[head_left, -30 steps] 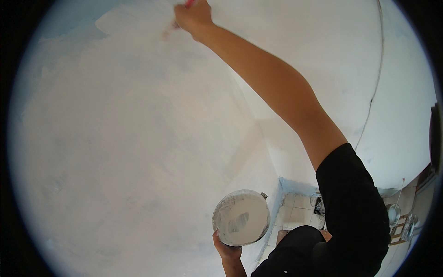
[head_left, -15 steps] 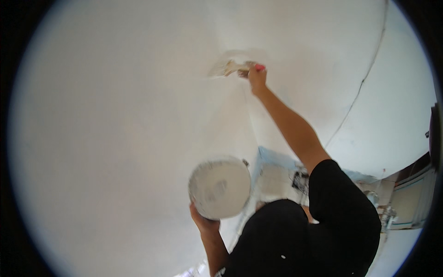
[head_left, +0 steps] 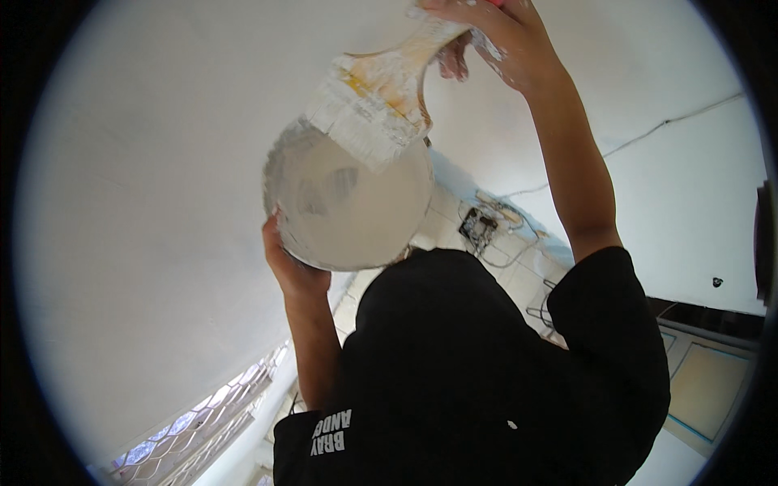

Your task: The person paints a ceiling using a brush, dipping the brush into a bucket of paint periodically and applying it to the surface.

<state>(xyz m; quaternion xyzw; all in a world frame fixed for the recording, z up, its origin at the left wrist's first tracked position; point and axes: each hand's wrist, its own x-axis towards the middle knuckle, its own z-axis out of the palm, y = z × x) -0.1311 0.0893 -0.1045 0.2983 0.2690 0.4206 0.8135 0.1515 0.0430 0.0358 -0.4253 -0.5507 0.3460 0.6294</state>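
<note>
- The right hand (head_left: 506, 49) is far from the body, up at the right; it is wrapped around the handle of a wide brush (head_left: 385, 85); white paint spots show on its skin;
- The brush slants down to the left; its bristles (head_left: 361, 125) are thick with white paint and hang over the far side of the bucket; I cannot tell if they touch the rim;
- The left hand (head_left: 301, 267) holds the round bucket (head_left: 271, 174) at its near left side; some of its fingers are hidden, so I cannot tell how they sit;
- The bucket is in front of the chest, between the left hand and the brush; pale paint (head_left: 373, 215) is inside, with a darker patch in the middle;
- A big pale wall (head_left: 146, 202) stands on the left; another wall (head_left: 519, 138) is far and to the right, with a thin cable (head_left: 632, 144) on it;
- A black thing (head_left: 478, 229) sits on the floor tiles (head_left: 442, 219), right of the bucket; the person wears a black shirt (head_left: 486, 364); a window grille (head_left: 194, 429) is near, at the left.
</note>
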